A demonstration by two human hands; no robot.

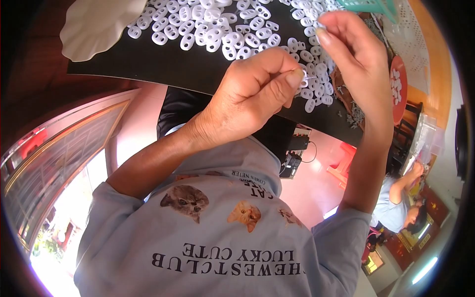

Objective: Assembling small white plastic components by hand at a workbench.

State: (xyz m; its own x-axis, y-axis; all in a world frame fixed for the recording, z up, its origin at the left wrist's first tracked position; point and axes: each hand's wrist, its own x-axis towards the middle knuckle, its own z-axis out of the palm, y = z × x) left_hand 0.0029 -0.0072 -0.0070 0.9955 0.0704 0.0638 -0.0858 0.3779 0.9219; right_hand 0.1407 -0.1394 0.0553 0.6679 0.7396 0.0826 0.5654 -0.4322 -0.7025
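Note:
My left hand (257, 94) is closed in a pinch over the front of the dark tabletop. Between its thumb and forefinger is a white plastic cord lock (304, 83), with a thin, spring-like piece (311, 77) sticking out to the right. Farther right and a little higher, my right hand (355, 52) has its thumb and forefinger brought together near the pile's edge. Whatever those fingertips hold is too small to make out. Many loose white oval pieces with two holes (213, 34) lie spread across the table beyond and beneath both hands.
A pale scalloped dish (94, 32) sits at the table's far left. To the right are a teal basket (373, 7), small grey pieces (355, 118) and a red dish (399, 106) with white bits. A red stool (342, 166) and another person (396, 205) are beyond.

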